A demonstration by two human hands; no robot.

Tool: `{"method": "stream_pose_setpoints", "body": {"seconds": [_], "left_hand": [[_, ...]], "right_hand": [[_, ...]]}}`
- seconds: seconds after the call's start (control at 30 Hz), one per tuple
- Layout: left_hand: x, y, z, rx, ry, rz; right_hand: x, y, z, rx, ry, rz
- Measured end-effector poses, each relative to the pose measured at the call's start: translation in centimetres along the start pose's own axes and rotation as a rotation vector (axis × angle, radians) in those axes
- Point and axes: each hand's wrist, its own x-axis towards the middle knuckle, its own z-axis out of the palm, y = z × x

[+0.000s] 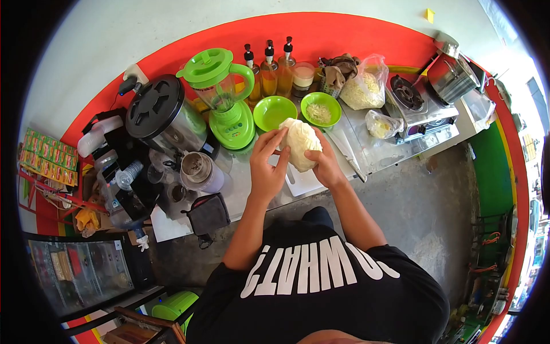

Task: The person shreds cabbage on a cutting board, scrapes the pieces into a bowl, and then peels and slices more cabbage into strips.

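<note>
A pale head of cabbage (pixel 302 144) is held up in front of my chest, above the counter. My left hand (pixel 270 162) supports its left side with the fingers against it. My right hand (pixel 327 164) grips the lower right side, thumb across the front. Below the cabbage, a white cutting board (pixel 303 183) is partly hidden. A knife (pixel 348 153) lies just right of my right hand. Behind the cabbage stand a green bowl (pixel 321 109) with pale shreds in it and another green bowl (pixel 275 113).
To the left are a green blender (pixel 232 123), a large black-lidded container (pixel 154 109) and a dark pouch (pixel 207 215). Pump bottles (pixel 269 74) line the wall. At the right, a bag of shreds (pixel 365 89) and a smaller bag (pixel 382 124) sit by a gas stove (pixel 427 114).
</note>
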Motion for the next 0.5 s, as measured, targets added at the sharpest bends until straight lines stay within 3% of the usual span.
{"method": "stream_pose_setpoints", "body": {"seconds": [0.2, 0.5], "left_hand": [[0.6, 0.4, -0.2, -0.045, 0.024, -0.059], [1.0, -0.1, -0.4, -0.069, -0.101, -0.141]], "right_hand": [[-0.4, -1.1, 0.3, -0.257, 0.05, -0.012], [-0.8, -1.8, 0.7, -0.309, 0.087, -0.025]]}}
